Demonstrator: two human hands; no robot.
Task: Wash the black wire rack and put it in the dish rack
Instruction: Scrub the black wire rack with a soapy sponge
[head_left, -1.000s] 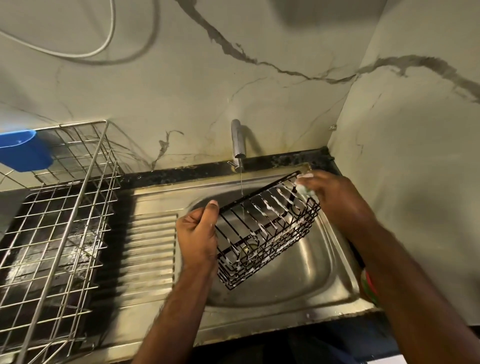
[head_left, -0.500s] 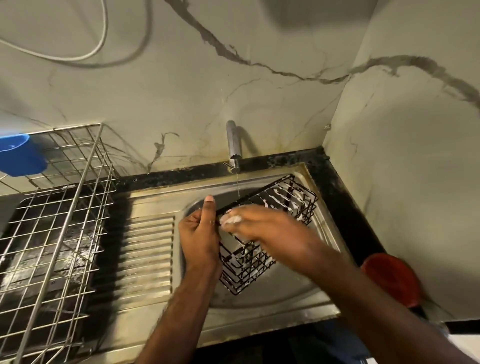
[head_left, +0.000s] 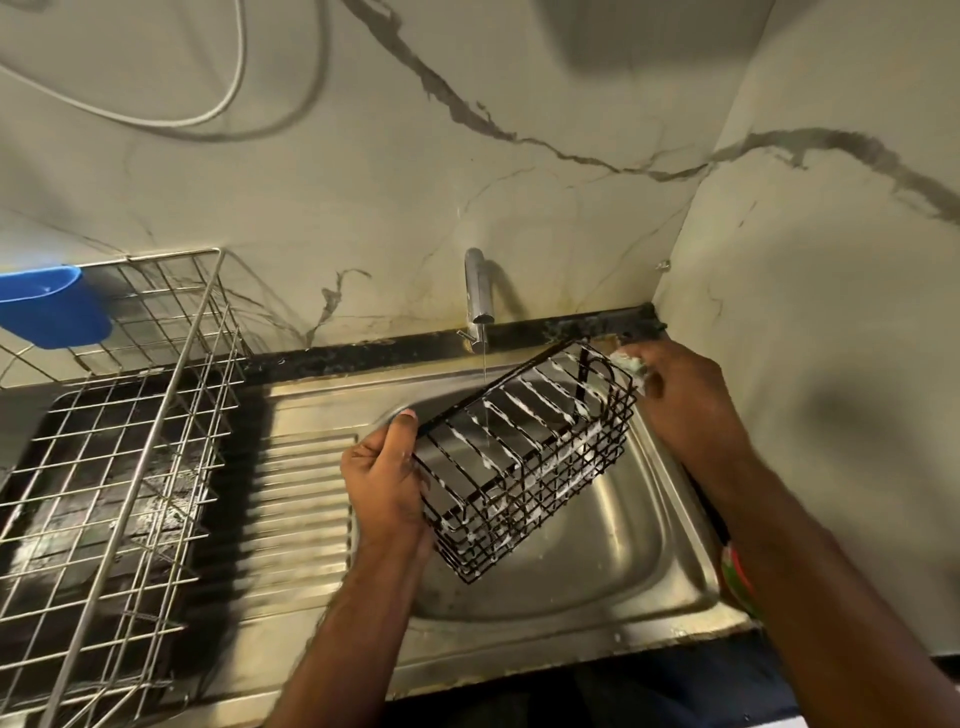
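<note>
The black wire rack (head_left: 524, 457), streaked with white soap foam, is held tilted over the steel sink (head_left: 613, 566). My left hand (head_left: 387, 478) grips its near left end. My right hand (head_left: 680, 400) holds a small pale sponge (head_left: 626, 364) against the rack's far right end. A thin stream of water falls from the tap (head_left: 478, 291) onto the rack. The steel wire dish rack (head_left: 119, 457) stands at the left on the counter.
A blue plastic tub (head_left: 49, 306) hangs on the dish rack's back left corner. The ribbed drainboard (head_left: 301, 499) lies between dish rack and basin. A red and green object (head_left: 737, 577) shows partly behind my right forearm. Marble walls close the back and right.
My right hand has swept with the sponge from the rack's left end, near my left hand, back to its far right end. The left hand has kept its grip.
</note>
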